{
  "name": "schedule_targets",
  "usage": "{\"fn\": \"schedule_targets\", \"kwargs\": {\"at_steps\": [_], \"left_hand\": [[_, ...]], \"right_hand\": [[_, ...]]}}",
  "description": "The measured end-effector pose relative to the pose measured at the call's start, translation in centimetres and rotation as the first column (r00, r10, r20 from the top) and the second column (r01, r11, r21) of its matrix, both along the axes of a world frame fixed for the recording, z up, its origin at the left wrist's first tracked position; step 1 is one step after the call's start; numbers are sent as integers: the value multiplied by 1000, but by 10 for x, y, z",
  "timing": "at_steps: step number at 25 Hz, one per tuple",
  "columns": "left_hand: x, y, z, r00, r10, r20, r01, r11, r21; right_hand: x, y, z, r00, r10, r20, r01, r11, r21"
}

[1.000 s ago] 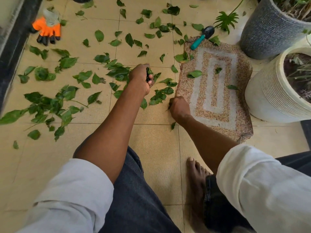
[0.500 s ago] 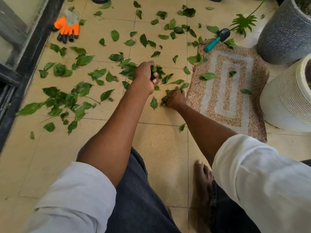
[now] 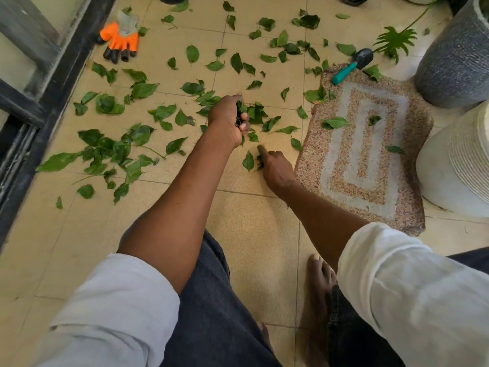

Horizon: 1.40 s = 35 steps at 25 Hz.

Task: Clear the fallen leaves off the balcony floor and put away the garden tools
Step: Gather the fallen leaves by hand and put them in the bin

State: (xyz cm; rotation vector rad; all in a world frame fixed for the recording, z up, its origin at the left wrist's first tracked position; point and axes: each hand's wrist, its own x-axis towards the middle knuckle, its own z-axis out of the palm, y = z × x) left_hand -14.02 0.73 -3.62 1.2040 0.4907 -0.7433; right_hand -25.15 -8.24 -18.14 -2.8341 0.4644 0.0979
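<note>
Arms reach low: left hand (image 3: 229, 120) grips leaves (image 3: 242, 112) (right hand (image 3: 276, 168) points).

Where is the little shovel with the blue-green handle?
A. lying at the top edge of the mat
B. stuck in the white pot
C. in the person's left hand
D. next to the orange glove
A: the shovel lies with its handle on the top edge of the mat, far from the glove, and neither hand touches it.
</note>
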Motion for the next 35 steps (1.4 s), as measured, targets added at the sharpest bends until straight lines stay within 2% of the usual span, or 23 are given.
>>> {"fn": "schedule_targets", "kwargs": {"at_steps": [5,10,12,14,16,19,23,27,30,31,34,35], "left_hand": [[-1,1,0,1000,2,6,-2,1000,8],[1,-2,-1,1000,-2,4,2,1000,-4],[0,-3,-1,1000,-10,5,10,1000,-7],[0,-6,-1,1000,-24,5,24,1000,-16],[-1,-8,0,999,-33,9,33,999,-28],[-2,-11,1,999,-48,18,48,999,-22],[-2,-16,-1,998,-69,2,69,997,-30],[0,-20,-4,999,-51,-12,51,998,-41],[-2,-22,-5,998,-62,-8,61,997,-35],[-3,-21,-6,998,-66,-7,66,997,-37],[1,-15,-7,998,-56,-15,55,998,-35],[4,-13,-7,999,-40,-16,39,999,-36]], "right_hand": [[16,-1,2,991,-54,-119,51,998,-29],[3,1,-1,996,43,-77,-46,998,-37],[-2,-3,-1,998,49,-49,-48,999,24],[-3,-12,5,992,-124,-20,126,968,216],[5,-28,14,928,-373,4,341,853,396],[22,-59,26,831,-553,-60,537,769,347],[26,-69,24,751,-630,-199,660,709,248],[9,-43,11,865,-487,-118,501,853,146],[-4,-44,3,915,-396,-73,402,901,163],[-6,-50,6,904,-422,-74,427,876,222],[2,-64,24,789,-601,-129,569,635,523],[7,-62,30,796,-591,-133,545,604,582]]}}
